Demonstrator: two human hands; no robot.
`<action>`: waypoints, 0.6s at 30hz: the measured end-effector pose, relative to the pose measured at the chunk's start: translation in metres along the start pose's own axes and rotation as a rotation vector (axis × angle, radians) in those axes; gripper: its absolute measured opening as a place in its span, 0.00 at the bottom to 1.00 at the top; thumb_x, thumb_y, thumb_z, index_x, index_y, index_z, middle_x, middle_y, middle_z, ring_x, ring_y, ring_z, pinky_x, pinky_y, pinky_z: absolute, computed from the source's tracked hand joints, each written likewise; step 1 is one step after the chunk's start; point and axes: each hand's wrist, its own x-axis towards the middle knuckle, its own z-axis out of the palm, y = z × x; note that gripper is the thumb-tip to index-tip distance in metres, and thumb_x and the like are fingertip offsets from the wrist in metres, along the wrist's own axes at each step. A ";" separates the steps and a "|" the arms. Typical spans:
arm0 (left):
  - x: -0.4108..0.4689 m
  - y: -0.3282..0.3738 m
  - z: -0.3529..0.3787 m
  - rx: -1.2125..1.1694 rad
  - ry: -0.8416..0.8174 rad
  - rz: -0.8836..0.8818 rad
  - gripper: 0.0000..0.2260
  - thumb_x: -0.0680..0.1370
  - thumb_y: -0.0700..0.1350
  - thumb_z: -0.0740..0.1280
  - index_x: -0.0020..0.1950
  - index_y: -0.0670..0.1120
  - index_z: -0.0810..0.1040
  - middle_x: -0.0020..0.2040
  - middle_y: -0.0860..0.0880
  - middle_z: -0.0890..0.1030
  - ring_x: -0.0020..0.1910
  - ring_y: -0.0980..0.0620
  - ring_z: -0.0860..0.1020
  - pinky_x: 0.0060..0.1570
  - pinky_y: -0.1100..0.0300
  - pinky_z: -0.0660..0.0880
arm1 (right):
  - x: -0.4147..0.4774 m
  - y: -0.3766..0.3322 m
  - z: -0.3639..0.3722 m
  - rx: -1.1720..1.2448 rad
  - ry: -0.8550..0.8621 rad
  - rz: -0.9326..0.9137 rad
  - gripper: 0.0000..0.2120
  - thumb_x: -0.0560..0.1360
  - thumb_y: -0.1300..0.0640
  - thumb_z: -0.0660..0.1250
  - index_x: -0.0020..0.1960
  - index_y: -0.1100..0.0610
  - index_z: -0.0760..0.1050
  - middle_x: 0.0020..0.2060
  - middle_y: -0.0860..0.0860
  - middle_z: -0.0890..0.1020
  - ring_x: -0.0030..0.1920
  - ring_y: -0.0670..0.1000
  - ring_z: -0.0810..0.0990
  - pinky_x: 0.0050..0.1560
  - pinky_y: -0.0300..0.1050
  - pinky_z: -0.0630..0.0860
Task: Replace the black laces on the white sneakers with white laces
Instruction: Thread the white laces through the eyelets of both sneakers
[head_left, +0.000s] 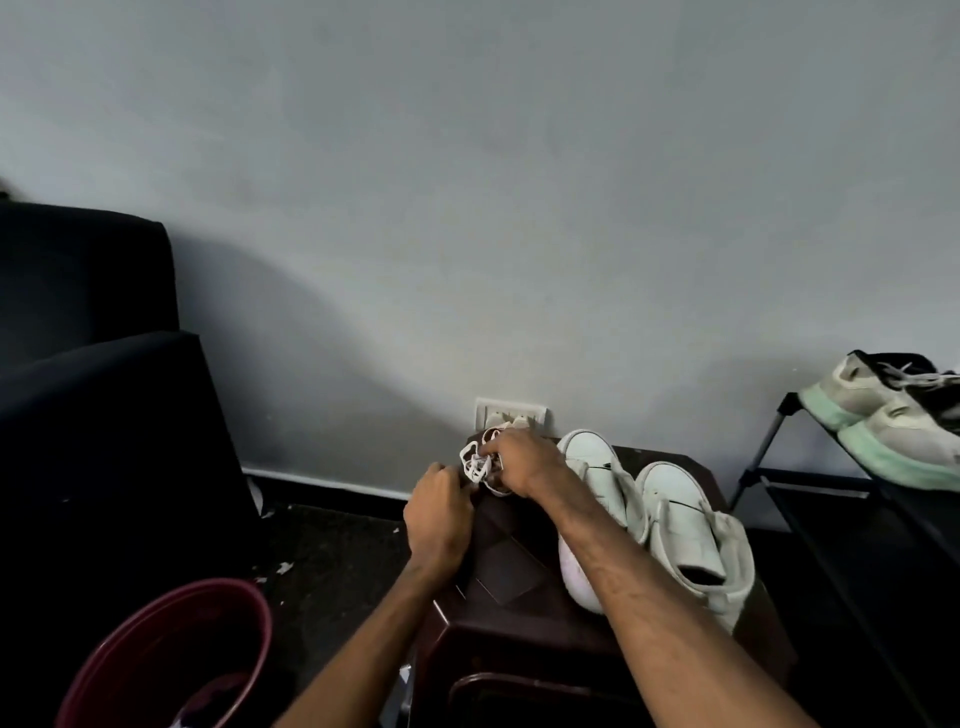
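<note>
At the stool's (511, 569) far corner, left hand (439, 514) and right hand (519, 460) pinch tangled white laces (474, 466), seemingly to unknot them.

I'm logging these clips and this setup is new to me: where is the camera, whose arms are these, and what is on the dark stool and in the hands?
There is no machine here. One camera worn on a person's head looks down at their own bare arms. The left hand and right hand both pinch a tangled bundle of white laces over a dark stool. Two white sneakers stand on the stool beside the right arm. A shoe rack with other sneakers stands to the right.
</note>
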 end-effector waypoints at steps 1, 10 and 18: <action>0.005 0.000 -0.003 -0.048 0.013 0.012 0.10 0.79 0.50 0.65 0.46 0.44 0.78 0.47 0.47 0.78 0.49 0.44 0.77 0.45 0.49 0.72 | 0.000 0.001 0.002 -0.006 0.008 0.030 0.18 0.75 0.52 0.71 0.64 0.44 0.77 0.65 0.50 0.77 0.67 0.54 0.73 0.64 0.50 0.71; 0.067 0.054 -0.115 -1.551 0.047 -0.281 0.10 0.86 0.45 0.50 0.47 0.48 0.67 0.45 0.47 0.82 0.41 0.49 0.82 0.46 0.49 0.78 | 0.000 0.003 0.004 -0.188 0.057 0.187 0.14 0.77 0.52 0.65 0.62 0.51 0.78 0.61 0.51 0.78 0.68 0.56 0.68 0.70 0.56 0.65; 0.107 0.085 -0.238 -2.157 -0.044 -0.140 0.16 0.84 0.41 0.51 0.37 0.45 0.64 0.25 0.50 0.67 0.20 0.55 0.62 0.21 0.65 0.63 | -0.007 -0.001 -0.008 -0.229 0.028 0.227 0.14 0.79 0.56 0.62 0.63 0.54 0.78 0.62 0.52 0.80 0.66 0.53 0.74 0.68 0.47 0.67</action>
